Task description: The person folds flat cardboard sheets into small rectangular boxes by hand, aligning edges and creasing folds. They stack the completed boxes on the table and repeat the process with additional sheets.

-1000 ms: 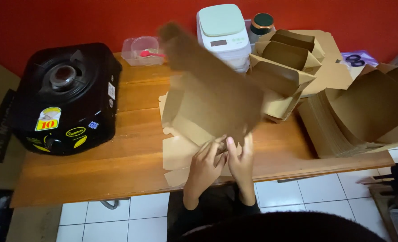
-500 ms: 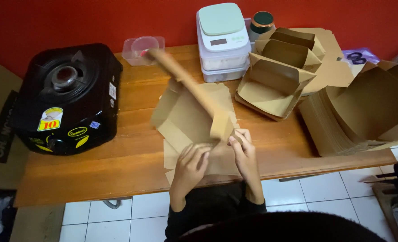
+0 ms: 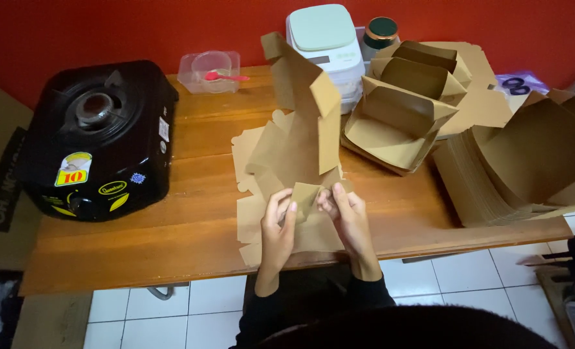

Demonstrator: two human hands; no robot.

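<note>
Pinching carton point(image 3: 300, 139) flap at table point(image 3: 171, 245) front edge | left hand point(image 3: 278, 223), right hand point(image 3: 347, 216) both gripping | light, bendable card; hold by creases

The brown cardboard blank point(image 3: 300, 129) has changed from a slanted, blurred sheet to an upright form with one side panel folded. The left hand point(image 3: 278, 226) and right hand point(image 3: 347, 216) have shifted their grip onto its small bottom flap.
</note>
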